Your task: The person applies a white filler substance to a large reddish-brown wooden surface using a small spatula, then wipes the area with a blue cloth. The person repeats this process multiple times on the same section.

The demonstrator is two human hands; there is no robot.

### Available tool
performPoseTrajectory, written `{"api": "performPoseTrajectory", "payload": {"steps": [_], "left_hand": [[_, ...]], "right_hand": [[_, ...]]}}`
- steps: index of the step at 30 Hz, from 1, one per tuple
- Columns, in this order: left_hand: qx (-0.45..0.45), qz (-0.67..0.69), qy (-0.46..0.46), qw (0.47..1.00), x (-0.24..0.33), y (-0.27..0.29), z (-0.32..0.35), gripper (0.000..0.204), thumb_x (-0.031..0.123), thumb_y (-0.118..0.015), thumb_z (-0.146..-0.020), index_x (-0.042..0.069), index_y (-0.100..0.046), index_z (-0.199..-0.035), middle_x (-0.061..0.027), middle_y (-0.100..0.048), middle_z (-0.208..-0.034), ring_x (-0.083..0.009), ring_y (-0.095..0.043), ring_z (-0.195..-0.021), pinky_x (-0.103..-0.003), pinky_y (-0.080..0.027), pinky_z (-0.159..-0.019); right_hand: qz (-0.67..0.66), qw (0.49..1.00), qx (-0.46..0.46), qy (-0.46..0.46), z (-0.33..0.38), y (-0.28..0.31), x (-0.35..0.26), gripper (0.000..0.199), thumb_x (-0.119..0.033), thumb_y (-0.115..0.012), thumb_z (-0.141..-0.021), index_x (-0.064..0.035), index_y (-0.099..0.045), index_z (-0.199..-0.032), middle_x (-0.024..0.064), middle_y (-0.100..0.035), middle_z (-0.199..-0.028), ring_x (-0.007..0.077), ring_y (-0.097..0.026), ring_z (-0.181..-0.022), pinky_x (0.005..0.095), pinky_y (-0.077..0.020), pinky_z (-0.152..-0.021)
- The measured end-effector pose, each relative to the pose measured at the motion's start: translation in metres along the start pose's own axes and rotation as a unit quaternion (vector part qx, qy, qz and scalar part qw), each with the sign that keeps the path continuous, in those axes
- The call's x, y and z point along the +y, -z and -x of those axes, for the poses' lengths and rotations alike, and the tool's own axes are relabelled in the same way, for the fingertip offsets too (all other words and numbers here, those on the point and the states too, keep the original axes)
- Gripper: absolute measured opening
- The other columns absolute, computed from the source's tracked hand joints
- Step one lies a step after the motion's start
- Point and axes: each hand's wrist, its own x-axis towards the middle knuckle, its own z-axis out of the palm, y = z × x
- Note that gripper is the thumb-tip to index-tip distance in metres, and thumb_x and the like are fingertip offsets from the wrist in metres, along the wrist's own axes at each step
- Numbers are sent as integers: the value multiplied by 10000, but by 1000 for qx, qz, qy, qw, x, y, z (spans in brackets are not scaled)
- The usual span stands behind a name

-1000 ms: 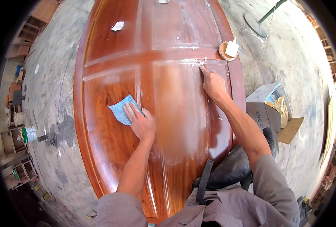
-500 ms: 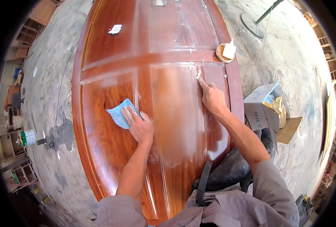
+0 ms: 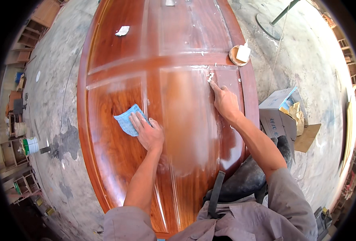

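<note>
A large glossy reddish-brown wooden door (image 3: 117, 156) is lying flat, filling the middle of the view, with raised rails crossing between its sunken panels. The right hand (image 3: 226, 102) is pressing against the right panel just below the cross rail, its fingers (image 3: 215, 86) drawn narrow together around a small pale tool or dab of filler (image 3: 210, 76); which of the two cannot be told. White specks are lying along the rail near that fingertip. The left hand (image 3: 148, 132) is resting flat on the left panel, its fingers spread wide and pinning down a blue sheet of sandpaper (image 3: 126, 119) that is sticking out beyond them toward the upper left. A hazy, dull patch is showing on the middle panel between the two hands. On the door's right edge a round wooden dish holding a white lump (image 3: 240, 54) is sitting. A crumpled white scrap (image 3: 122, 31) is lying on the upper left panel. Beside the door, to the right, an open cardboard box (image 3: 284, 116) is standing on the grey concrete floor (image 3: 53, 100).
</note>
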Motion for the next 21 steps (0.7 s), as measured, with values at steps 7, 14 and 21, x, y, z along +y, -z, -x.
{"api": "performPoseTrajectory", "payload": {"steps": [7, 14, 21], "left_hand": [[-2, 11, 0, 1000, 2, -3, -1, 626, 241, -492, -1074, -77, -347, -1593, -258, -277, -1703, -418, -235, -1593, -492, -263, -1295], [3, 8, -3, 1000, 7, -1, -2, 611, 235, -490, -1075, -87, -366, -1579, -263, -306, -1690, -414, -247, -1590, -494, -270, -1291], [8, 1, 8, 1000, 0, 4, -3, 609, 239, -485, -1076, -81, -367, -1581, -258, -299, -1694, -414, -250, -1588, -495, -280, -1286]], "right_hand": [[7, 1000, -5, -3, -20, 6, -1, 553, -91, -633, -925, -153, -586, -1473, 258, -693, -1075, 456, -724, -887, 550, -582, -794], [1, 999, 40, -10, -30, 1, 3, 522, -70, -572, -954, -193, -620, -1459, 236, -695, -1015, 451, -718, -858, 541, -583, -774], [-1, 1000, 0, 0, -18, 2, -10, 537, -46, -568, -933, -164, -608, -1455, 252, -692, -1037, 458, -721, -870, 544, -584, -794]]}}
